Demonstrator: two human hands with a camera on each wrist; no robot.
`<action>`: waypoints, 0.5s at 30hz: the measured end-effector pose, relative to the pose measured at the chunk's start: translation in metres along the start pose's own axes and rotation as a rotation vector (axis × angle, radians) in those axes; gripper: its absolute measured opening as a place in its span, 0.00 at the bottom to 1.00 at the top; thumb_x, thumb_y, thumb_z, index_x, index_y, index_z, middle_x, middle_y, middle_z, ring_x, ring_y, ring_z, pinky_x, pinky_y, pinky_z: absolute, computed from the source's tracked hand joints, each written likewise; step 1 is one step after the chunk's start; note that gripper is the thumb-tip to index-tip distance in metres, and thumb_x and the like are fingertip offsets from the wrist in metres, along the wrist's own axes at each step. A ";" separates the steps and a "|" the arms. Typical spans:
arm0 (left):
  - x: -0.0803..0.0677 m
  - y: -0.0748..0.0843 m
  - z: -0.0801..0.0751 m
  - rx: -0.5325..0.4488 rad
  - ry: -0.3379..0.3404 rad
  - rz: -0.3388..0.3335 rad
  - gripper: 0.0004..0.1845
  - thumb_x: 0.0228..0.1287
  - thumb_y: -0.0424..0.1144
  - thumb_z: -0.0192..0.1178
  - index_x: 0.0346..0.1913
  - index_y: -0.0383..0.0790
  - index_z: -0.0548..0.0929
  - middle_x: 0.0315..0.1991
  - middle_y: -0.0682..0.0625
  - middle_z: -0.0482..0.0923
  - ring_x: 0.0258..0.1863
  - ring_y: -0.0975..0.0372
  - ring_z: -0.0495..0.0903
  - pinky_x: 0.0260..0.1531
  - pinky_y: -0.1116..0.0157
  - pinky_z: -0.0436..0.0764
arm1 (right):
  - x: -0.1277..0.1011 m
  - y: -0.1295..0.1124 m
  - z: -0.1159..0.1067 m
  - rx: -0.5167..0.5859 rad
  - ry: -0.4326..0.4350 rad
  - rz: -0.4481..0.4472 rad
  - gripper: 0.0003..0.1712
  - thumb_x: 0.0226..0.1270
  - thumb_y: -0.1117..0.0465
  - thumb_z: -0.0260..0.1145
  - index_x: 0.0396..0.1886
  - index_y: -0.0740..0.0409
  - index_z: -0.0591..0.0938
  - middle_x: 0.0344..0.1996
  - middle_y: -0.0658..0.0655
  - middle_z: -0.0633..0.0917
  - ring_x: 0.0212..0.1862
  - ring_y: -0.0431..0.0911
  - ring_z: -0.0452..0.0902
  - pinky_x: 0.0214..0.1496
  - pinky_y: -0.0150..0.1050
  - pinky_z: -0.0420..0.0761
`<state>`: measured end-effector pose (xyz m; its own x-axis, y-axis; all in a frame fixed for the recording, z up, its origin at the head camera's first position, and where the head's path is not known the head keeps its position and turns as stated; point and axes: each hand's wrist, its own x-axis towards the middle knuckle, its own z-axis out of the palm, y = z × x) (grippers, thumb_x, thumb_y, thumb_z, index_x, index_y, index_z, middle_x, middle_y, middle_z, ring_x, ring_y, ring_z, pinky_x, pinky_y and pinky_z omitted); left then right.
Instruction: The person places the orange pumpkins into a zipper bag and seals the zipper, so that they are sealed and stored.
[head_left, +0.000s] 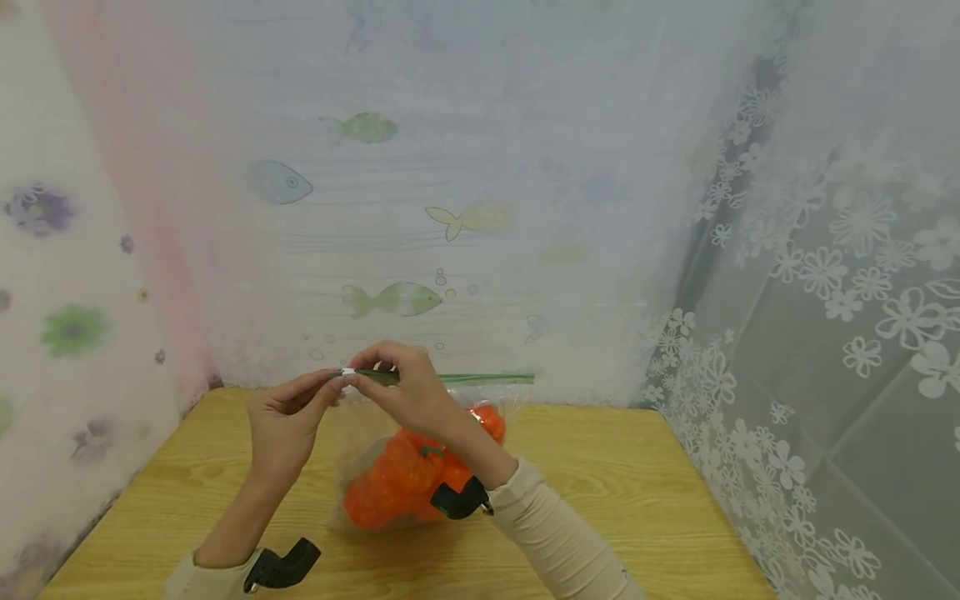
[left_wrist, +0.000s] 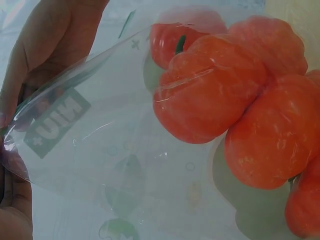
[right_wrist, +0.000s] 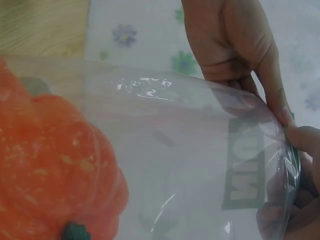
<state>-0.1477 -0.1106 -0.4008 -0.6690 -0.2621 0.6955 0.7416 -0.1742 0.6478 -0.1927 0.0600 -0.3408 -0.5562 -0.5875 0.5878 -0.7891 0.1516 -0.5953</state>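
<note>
A clear zip-top bag (head_left: 516, 397) stands upright on the table, its green zip strip (head_left: 491, 378) along the top. Inside are several orange pumpkins (left_wrist: 210, 90) with green stems. My left hand (head_left: 283, 425) pinches the bag's upper left corner between thumb and fingers, at a small white zip slider (head_left: 348, 372). From the other side of the slider, my right hand (head_left: 412, 390) pinches the same strip, its fingertips close to the left ones. Part of the strip is hidden behind the right hand. In the right wrist view a printed label (right_wrist: 244, 165) shows near the bag's top.
The bag stands on a wood-grain table (head_left: 607, 500). A sheet (head_left: 480, 167) with fish drawings hangs behind it, and flower-patterned sheets (head_left: 862, 275) flank both sides. A black wrist mount (head_left: 281, 567) sits on each sleeve.
</note>
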 end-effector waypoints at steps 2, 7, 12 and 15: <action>0.002 -0.003 -0.002 -0.018 -0.004 0.000 0.08 0.64 0.15 0.60 0.45 0.13 0.83 0.33 0.54 0.90 0.29 0.66 0.88 0.35 0.73 0.87 | 0.002 0.002 0.001 -0.006 -0.001 -0.008 0.07 0.71 0.64 0.69 0.45 0.63 0.85 0.40 0.57 0.86 0.37 0.39 0.79 0.40 0.27 0.83; 0.009 -0.011 -0.006 -0.046 -0.016 0.019 0.08 0.64 0.14 0.59 0.44 0.15 0.84 0.33 0.52 0.91 0.29 0.65 0.88 0.35 0.73 0.87 | 0.007 0.008 0.003 -0.022 0.004 -0.020 0.06 0.72 0.64 0.68 0.44 0.62 0.84 0.39 0.57 0.86 0.33 0.39 0.75 0.35 0.27 0.80; 0.015 -0.018 -0.011 -0.065 -0.027 0.027 0.08 0.63 0.13 0.59 0.44 0.15 0.84 0.33 0.51 0.90 0.29 0.65 0.88 0.34 0.74 0.87 | 0.013 0.015 0.005 -0.041 0.015 -0.013 0.06 0.72 0.64 0.68 0.44 0.61 0.84 0.38 0.56 0.86 0.32 0.37 0.74 0.34 0.27 0.79; 0.019 -0.021 -0.015 -0.070 -0.025 0.018 0.09 0.63 0.13 0.59 0.43 0.16 0.85 0.32 0.51 0.90 0.29 0.66 0.88 0.34 0.74 0.87 | 0.016 0.019 0.006 -0.041 0.017 0.004 0.05 0.72 0.64 0.69 0.43 0.61 0.84 0.38 0.55 0.86 0.31 0.37 0.73 0.34 0.27 0.79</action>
<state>-0.1752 -0.1257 -0.4060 -0.6559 -0.2425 0.7149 0.7546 -0.2362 0.6122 -0.2151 0.0486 -0.3464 -0.5638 -0.5733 0.5946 -0.7964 0.1865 -0.5753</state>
